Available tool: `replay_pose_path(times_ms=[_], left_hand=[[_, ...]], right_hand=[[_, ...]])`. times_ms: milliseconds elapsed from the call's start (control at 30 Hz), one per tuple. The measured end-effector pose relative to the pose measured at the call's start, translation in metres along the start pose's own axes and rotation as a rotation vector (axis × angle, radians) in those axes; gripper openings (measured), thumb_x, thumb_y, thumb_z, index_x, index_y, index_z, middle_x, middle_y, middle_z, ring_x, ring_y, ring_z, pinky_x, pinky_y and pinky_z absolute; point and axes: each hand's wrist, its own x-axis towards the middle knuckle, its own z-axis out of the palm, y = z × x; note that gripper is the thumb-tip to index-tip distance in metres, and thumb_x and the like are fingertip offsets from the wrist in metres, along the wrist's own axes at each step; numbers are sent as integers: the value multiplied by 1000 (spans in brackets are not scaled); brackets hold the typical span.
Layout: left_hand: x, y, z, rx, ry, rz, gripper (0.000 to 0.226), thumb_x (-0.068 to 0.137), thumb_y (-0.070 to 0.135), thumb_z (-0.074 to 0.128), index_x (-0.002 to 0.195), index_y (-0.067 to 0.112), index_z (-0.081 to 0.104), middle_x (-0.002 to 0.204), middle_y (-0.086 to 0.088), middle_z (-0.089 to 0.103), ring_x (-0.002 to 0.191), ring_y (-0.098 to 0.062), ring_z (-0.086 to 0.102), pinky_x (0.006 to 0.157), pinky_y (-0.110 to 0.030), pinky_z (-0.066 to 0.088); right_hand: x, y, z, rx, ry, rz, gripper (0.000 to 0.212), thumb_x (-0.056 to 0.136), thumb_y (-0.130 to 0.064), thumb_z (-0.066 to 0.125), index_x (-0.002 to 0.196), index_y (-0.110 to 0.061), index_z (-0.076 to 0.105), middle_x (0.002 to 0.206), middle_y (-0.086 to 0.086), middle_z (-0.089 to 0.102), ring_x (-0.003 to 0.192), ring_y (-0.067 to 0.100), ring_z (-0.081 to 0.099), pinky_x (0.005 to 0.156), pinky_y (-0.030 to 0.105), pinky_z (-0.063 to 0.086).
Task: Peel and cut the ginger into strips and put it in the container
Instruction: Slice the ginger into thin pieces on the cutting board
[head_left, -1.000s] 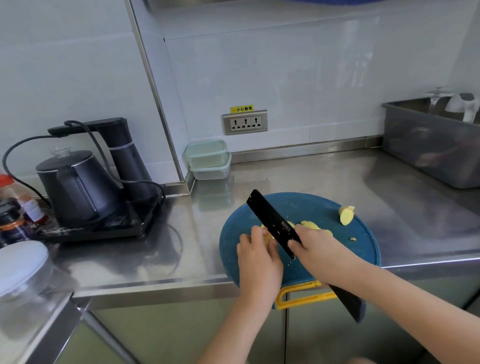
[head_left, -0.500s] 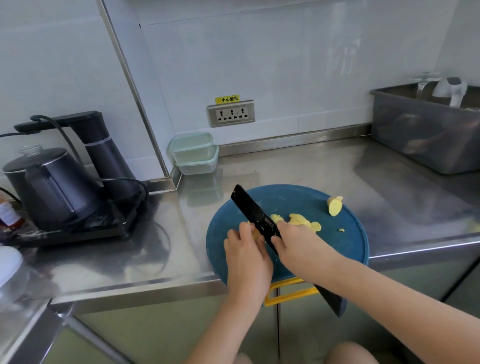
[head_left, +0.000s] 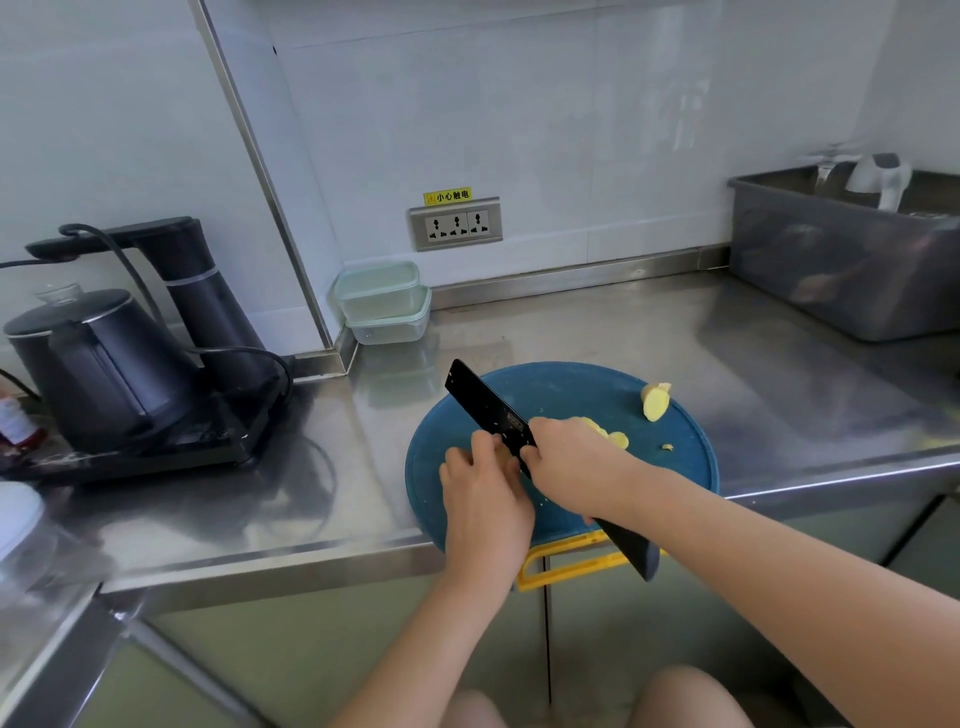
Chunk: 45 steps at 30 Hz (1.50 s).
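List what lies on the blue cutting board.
Ginger slices, a ginger chunk, a small scrap and the black knife. The left hand and right hand hide whatever is being cut.

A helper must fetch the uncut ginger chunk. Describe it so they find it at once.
On the steel counter lies a round blue board. Near its far right rim sits the ginger chunk, alone. Unlike the thin slices beside the right hand, it is thick and stubby.
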Motion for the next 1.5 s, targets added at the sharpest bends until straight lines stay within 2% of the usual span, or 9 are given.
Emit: replay_pose_path(times_ms=[100,233,333,500,567,700,900,1067,1500], left_hand=[[0,-1,0,-8,6,11,13,98,21,45,108,13,46,96,-1,40,88,-17,35,72,-28,31],[0,-3,0,2,7,39,14,97,20,47,109,13,46,100,1,39,90,-15,35,72,-25,30],[0,-2,0,16,-2,36,14,97,21,46,109,14,45,100,2,37,91,-14,33,73,-24,31],[0,-2,-2,8,-31,23,14,98,20,44,110,14,43,101,2,36,93,-13,33,74,-22,30],[1,-2,-3,-22,-52,8,14,98,20,43,110,14,43,102,2,37,94,-14,33,76,-23,31],[1,0,-5,-32,-63,-22,12,98,18,40,109,13,43,99,0,37,92,-16,33,76,-25,29],[-1,2,-5,-47,-44,-37,15,98,20,41,112,13,44,100,-1,38,94,-18,36,81,-30,36],[-1,-1,-2,-21,-6,-8,19,96,19,47,114,12,45,104,-1,40,93,-15,34,76,-24,30],[-2,0,-2,-9,-46,11,27,93,13,51,118,12,41,112,-1,39,105,-15,33,82,-23,32]], right_hand=[[-11,7,4,16,-2,-2,24,101,-19,35,111,-4,51,88,7,48,74,20,48,64,30,40],[-22,14,9,21,-44,3,20,103,-18,33,100,-8,50,85,5,46,68,17,46,59,28,40],[-17,14,9,27,-7,21,16,101,-21,35,98,-11,46,90,9,50,79,23,49,69,33,40],[-12,10,11,19,-2,28,18,101,-21,36,101,-9,49,88,8,49,80,23,48,70,33,39],[-8,3,7,2,-13,23,22,101,-19,36,106,-5,52,84,6,48,76,21,47,66,31,38],[8,-10,-2,-52,-60,57,17,100,-20,36,101,-9,49,77,4,48,58,19,54,40,23,41],[11,-6,0,47,-85,73,16,100,-21,37,98,-9,47,81,8,54,51,19,56,35,22,41],[-14,13,8,6,-57,1,14,101,-19,35,97,-10,45,86,7,51,80,23,50,70,33,42],[-6,20,12,-31,-65,20,20,101,-23,35,91,-10,46,88,9,52,91,32,59,71,34,43]])
